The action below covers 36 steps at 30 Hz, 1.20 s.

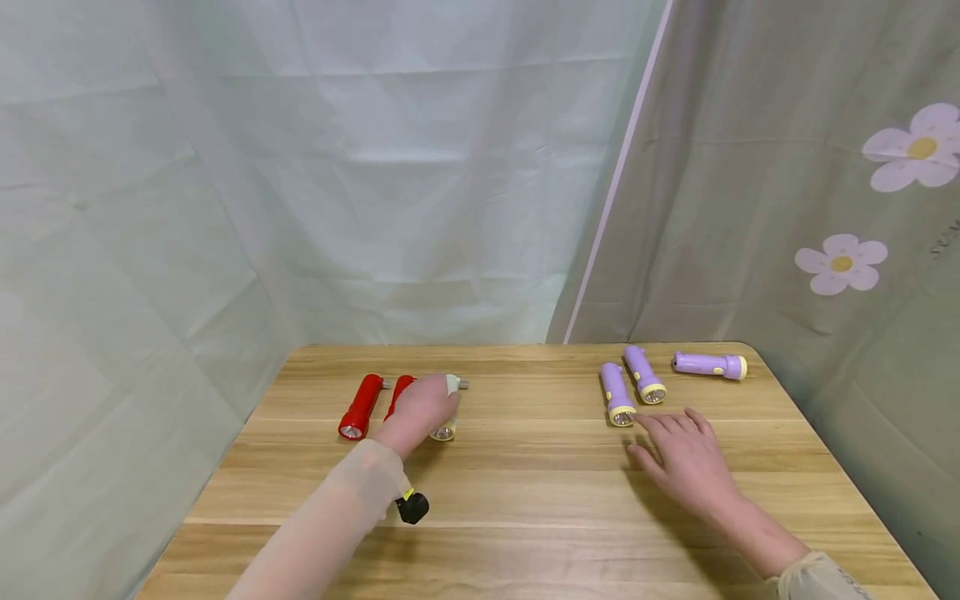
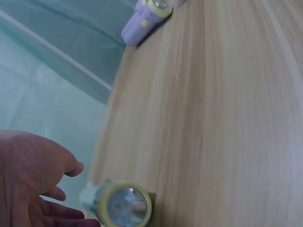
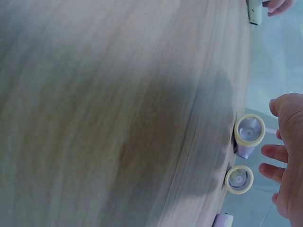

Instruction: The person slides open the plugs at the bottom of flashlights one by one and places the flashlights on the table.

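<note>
My left hand (image 1: 426,407) hovers over the left group of flashlights, its thumb and fingers apart and holding nothing. Beside it lies a pale flashlight (image 1: 444,431) with a yellow rim; in the left wrist view its lens (image 2: 125,207) is just past my fingertips. A red flashlight (image 1: 402,385) is partly hidden behind that hand, and another red flashlight (image 1: 362,408) lies to its left. My right hand (image 1: 684,458) is spread just in front of a purple flashlight (image 1: 616,392) with a yellow head. A second purple flashlight (image 1: 643,373) lies close behind it.
A third purple flashlight (image 1: 708,366) lies sideways near the back right corner of the wooden table (image 1: 525,500). Pale curtains (image 1: 450,167) hang along the table's back and sides. A black piece (image 1: 412,507) shows at my left wrist.
</note>
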Motion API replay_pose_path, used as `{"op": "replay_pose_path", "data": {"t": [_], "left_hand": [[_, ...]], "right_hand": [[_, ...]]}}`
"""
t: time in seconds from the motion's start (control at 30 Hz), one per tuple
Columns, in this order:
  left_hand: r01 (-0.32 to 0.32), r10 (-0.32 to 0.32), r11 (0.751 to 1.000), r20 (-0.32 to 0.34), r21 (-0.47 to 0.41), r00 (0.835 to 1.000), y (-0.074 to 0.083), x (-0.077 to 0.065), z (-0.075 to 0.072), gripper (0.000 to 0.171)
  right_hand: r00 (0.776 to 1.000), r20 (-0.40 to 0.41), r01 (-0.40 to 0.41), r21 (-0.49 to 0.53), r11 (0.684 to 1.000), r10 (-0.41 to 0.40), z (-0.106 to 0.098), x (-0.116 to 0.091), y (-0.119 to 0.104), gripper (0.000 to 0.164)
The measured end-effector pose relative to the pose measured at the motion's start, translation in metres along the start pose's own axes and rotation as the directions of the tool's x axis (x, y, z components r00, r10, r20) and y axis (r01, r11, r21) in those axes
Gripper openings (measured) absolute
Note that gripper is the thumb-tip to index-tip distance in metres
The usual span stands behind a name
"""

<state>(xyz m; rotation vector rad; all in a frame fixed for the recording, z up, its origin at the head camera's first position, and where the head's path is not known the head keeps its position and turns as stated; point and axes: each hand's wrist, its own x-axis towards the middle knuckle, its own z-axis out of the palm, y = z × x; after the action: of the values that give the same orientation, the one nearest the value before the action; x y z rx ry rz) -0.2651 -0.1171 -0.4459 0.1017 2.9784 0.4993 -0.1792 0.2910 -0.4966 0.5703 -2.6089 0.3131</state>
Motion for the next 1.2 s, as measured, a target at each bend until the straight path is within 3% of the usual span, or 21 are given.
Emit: {"op": "replay_pose_path", "data": {"t": [0.07,0.17,0.3,0.43,0.63,0.93,1.2], "left_hand": [[-0.009,0.010,0.999,-0.018,0.034,1.000,0.005,-0.003,-0.003,0.025],[-0.035,0.037,0.997,-0.038,0.063,0.999,0.013,-0.007,-0.004,0.045],[-0.141,0.146,0.987,-0.065,0.081,0.987,0.023,-0.015,0.001,0.062],[-0.266,0.275,0.959,-0.088,0.101,0.957,0.029,-0.024,0.010,0.065],[-0.380,0.395,0.913,-0.090,0.148,0.914,0.036,-0.038,0.024,0.068],[-0.483,0.490,0.868,-0.043,0.114,0.871,0.049,-0.062,0.039,0.067],[-0.536,0.544,0.834,-0.030,0.129,0.839,0.063,-0.077,0.056,0.066]], "right_hand": [[1.000,0.013,-0.017,0.003,1.000,0.017,-0.001,0.000,0.002,0.050],[0.999,0.027,-0.041,0.005,0.999,0.041,-0.001,0.001,0.005,0.051],[0.998,0.028,-0.060,0.005,0.998,0.060,-0.002,0.002,0.009,0.051],[0.996,0.016,-0.085,0.004,0.996,0.085,-0.002,0.003,0.015,0.049],[0.992,0.007,-0.130,0.015,0.991,0.130,-0.005,0.004,0.024,0.045],[0.985,0.029,-0.170,0.032,0.985,0.169,-0.007,0.007,0.032,0.044],[0.981,0.048,-0.191,0.028,0.981,0.189,-0.006,0.009,0.036,0.046]]}}
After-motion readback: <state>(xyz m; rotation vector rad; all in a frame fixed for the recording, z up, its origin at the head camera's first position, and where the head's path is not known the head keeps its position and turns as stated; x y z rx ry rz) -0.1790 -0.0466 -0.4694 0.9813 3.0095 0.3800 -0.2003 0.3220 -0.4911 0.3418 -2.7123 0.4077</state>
